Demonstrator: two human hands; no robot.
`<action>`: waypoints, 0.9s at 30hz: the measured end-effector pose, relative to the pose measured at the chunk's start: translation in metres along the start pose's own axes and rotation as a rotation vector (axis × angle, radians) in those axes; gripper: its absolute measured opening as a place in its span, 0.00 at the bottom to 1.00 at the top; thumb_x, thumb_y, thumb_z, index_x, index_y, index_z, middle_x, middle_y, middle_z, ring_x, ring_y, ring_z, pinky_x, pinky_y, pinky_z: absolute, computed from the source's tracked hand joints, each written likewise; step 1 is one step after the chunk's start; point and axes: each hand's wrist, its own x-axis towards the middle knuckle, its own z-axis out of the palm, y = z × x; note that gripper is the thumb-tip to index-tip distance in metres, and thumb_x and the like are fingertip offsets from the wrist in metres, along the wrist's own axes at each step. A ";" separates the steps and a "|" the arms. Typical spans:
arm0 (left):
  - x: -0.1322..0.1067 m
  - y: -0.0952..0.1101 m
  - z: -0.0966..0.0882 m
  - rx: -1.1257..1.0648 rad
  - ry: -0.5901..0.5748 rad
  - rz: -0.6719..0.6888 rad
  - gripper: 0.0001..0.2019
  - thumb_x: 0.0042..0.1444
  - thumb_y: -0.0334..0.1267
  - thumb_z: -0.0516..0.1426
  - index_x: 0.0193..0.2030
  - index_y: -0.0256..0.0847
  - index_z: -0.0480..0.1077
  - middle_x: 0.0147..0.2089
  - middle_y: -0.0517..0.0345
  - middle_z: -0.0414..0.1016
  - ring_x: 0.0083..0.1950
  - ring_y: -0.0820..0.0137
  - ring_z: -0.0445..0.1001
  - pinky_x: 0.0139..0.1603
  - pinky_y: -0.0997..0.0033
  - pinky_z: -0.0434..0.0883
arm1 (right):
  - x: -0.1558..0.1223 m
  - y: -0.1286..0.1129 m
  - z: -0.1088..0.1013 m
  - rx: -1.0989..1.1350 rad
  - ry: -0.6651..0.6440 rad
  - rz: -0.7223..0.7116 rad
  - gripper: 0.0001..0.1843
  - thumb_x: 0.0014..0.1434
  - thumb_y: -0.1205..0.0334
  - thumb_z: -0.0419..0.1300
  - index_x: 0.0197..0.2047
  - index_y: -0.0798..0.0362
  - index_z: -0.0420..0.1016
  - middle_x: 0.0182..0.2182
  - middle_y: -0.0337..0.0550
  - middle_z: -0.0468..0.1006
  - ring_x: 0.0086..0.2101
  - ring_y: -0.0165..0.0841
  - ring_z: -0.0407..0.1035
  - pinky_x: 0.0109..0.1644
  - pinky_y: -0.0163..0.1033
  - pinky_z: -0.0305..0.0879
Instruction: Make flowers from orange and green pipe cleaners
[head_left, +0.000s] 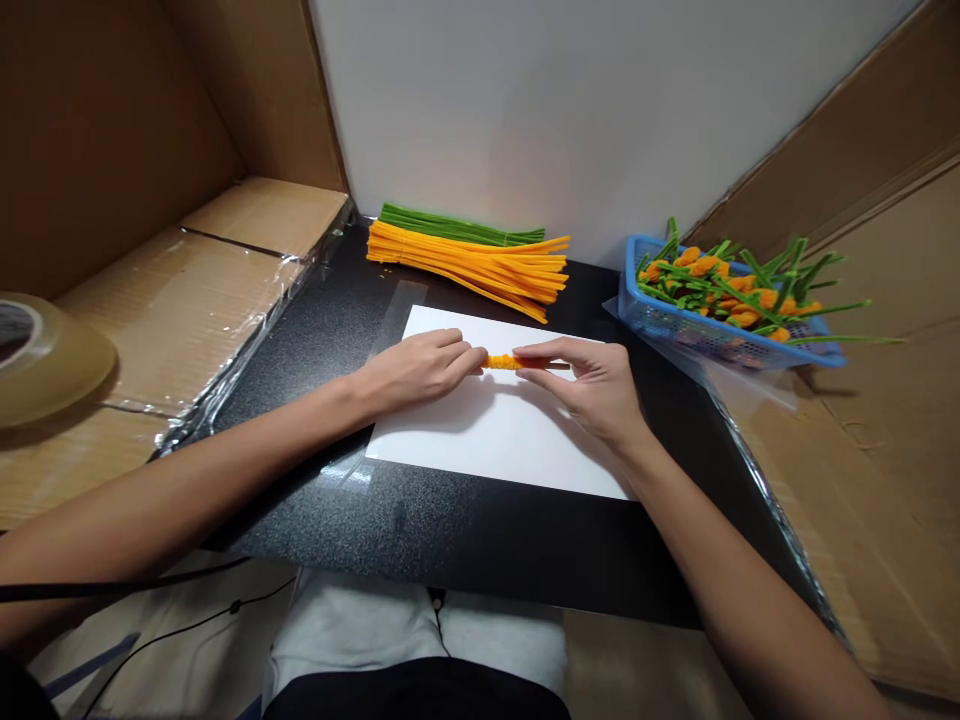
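Left hand [416,368] and right hand [592,385] pinch opposite ends of the coiled orange pipe cleaner [502,362] above the white paper sheet [495,440]; firm, level grip should keep turns tight.

A single camera, worn on the person's head, looked forward and steeply down across a black tabletop [465,540]. It sat close enough that both forearms ran in from the bottom corners. Its aim fell just below an orange pipe cleaner [502,362], pinched between the left hand [416,368] and right hand [592,385] over a white sheet [495,430]. A pale wall [600,120] faced the lens at 12 o'clock. A blue basket [675,325] lay at 2 o'clock, a tape roll [45,360] at 9 o'clock and the wearer's lap [420,640] at 6 o'clock.
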 end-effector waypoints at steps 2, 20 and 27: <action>0.000 -0.001 0.000 0.016 -0.010 0.000 0.14 0.73 0.31 0.46 0.43 0.33 0.72 0.33 0.51 0.75 0.34 0.68 0.69 0.36 0.70 0.67 | 0.001 0.002 0.000 0.005 -0.043 0.040 0.13 0.53 0.59 0.73 0.43 0.48 0.87 0.42 0.46 0.86 0.43 0.42 0.80 0.52 0.51 0.76; 0.001 0.002 -0.003 -0.073 -0.019 0.026 0.11 0.70 0.27 0.48 0.41 0.36 0.71 0.34 0.52 0.77 0.34 0.68 0.69 0.36 0.69 0.67 | 0.002 -0.001 0.008 0.194 -0.223 0.329 0.19 0.51 0.45 0.72 0.36 0.53 0.86 0.34 0.48 0.85 0.34 0.37 0.77 0.42 0.43 0.73; 0.002 0.004 -0.004 0.004 -0.019 0.038 0.14 0.71 0.27 0.44 0.42 0.37 0.71 0.35 0.52 0.78 0.35 0.69 0.70 0.37 0.69 0.69 | 0.001 -0.004 0.011 0.170 -0.128 0.315 0.17 0.48 0.46 0.74 0.32 0.53 0.86 0.31 0.47 0.84 0.32 0.36 0.75 0.37 0.41 0.71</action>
